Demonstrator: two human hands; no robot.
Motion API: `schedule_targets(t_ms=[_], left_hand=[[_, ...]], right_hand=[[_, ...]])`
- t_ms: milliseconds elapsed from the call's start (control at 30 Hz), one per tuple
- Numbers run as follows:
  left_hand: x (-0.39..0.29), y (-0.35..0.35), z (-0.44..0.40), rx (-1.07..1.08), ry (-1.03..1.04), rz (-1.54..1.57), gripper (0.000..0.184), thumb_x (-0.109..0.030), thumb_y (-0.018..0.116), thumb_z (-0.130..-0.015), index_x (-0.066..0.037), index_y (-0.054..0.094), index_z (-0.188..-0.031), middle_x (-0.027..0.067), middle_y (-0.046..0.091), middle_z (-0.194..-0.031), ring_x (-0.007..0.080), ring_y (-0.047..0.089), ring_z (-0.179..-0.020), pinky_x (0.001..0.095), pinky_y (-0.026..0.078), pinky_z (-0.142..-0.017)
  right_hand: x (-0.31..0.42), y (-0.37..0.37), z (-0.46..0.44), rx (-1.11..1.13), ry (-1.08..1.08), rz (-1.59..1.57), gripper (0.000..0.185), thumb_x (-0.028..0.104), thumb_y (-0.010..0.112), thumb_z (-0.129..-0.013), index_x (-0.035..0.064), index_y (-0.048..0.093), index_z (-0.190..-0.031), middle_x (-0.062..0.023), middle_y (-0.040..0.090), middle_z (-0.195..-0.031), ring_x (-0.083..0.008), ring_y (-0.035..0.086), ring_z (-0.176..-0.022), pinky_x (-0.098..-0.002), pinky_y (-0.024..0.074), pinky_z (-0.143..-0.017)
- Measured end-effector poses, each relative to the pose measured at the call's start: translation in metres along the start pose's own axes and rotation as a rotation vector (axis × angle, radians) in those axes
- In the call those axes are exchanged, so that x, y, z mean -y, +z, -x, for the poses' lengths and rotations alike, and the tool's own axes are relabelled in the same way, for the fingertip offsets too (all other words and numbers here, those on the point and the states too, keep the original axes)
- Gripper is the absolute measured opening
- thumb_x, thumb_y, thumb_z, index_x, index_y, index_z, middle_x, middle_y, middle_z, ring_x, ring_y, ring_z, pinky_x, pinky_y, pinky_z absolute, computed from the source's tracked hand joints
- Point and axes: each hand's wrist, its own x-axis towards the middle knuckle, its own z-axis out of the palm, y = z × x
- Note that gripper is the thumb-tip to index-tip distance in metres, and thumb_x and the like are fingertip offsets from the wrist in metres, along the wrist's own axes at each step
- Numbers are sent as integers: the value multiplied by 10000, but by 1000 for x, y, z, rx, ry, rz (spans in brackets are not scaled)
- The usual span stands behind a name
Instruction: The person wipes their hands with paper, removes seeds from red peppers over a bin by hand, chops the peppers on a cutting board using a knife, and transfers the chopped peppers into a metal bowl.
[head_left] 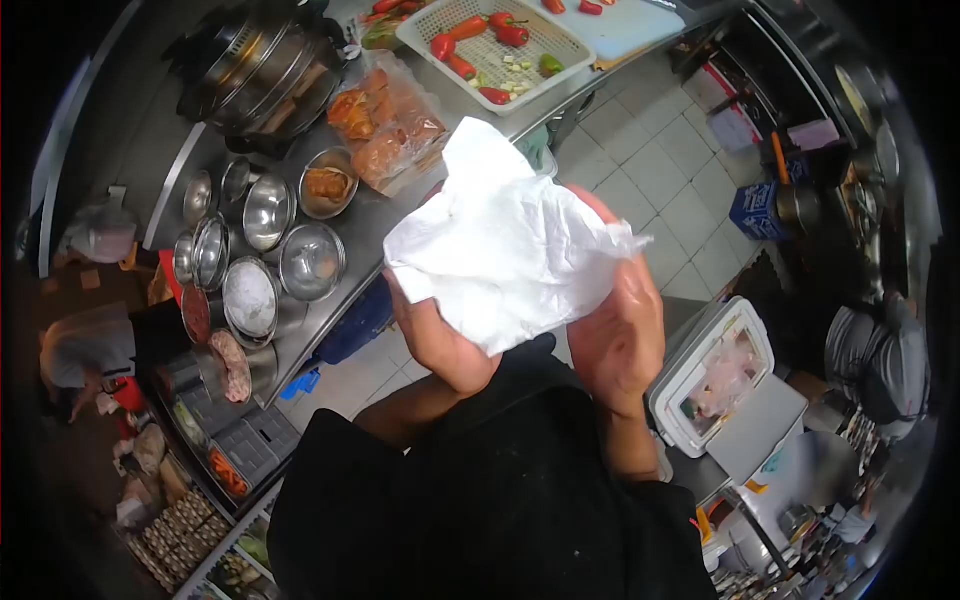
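Note:
A crumpled white paper sheet (pixel 500 245) is spread between my two hands, in front of my dark clothing. My left hand (pixel 435 340) is at its lower left edge, the thumb side showing and the fingers hidden under the sheet. On the other side my right hand (pixel 622 335) holds the sheet's right edge, its palm partly showing and some fingers behind the sheet. Beyond the sheet, a plastic bag of orange-brown food (pixel 385 125) lies on the steel counter (pixel 372 225).
Metal bowls (pixel 268 212) and a large dark pot (pixel 255 75) stand on the counter at left. A white basket (pixel 550 95) holds red peppers. An open white cooler (pixel 715 375) stands at right. People are at the far left and far right.

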Motion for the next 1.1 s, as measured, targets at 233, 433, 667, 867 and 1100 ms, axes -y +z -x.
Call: schedule_targets(t_ms=[233,433,667,867,1100], left_hand=[[-2,-13,-10,383,94,-387,212,90,572,-858,32,661,-1041,228,428,-1391,295,534,-1223,359,434,-1018],[20,-36,-8,353,-417,-341,165,130,622,-801,58,650,-947,94,579,-1028,163,576,-974,273,449,-882],[87,-26,46,821,-408,-786,254,82,677,-833,93,637,-1083,101,545,-1162,194,606,-1070,297,529,-905],[129,1,96,1214,-884,-873,367,-13,711,-844,7,652,-1205,163,546,-1372,261,575,-1221,371,444,-1045],[157,4,130,1627,-1055,-1264,129,-150,723,-848,-75,748,-950,113,702,-1076,320,658,-1022,364,496,-922]], right_hand=[[-7,-5,0,111,-297,543,394,107,422,-981,-57,552,-1315,-256,440,-1462,-344,470,-1339,-384,383,-1087],[-14,-44,15,-54,-245,930,456,-126,640,-775,77,688,-1180,-241,523,-1388,-357,580,-1224,-365,538,-906],[-19,-119,84,-484,-11,805,296,151,787,-813,40,686,-1068,-182,666,-1182,-273,673,-1019,-331,524,-850],[-62,-292,205,-1106,65,999,252,18,721,-805,51,650,-1045,-114,706,-967,-211,684,-922,-319,525,-785],[-155,-588,457,-1013,759,1602,370,92,688,-724,38,670,-1089,-192,651,-1077,-362,607,-1079,-482,481,-921]])
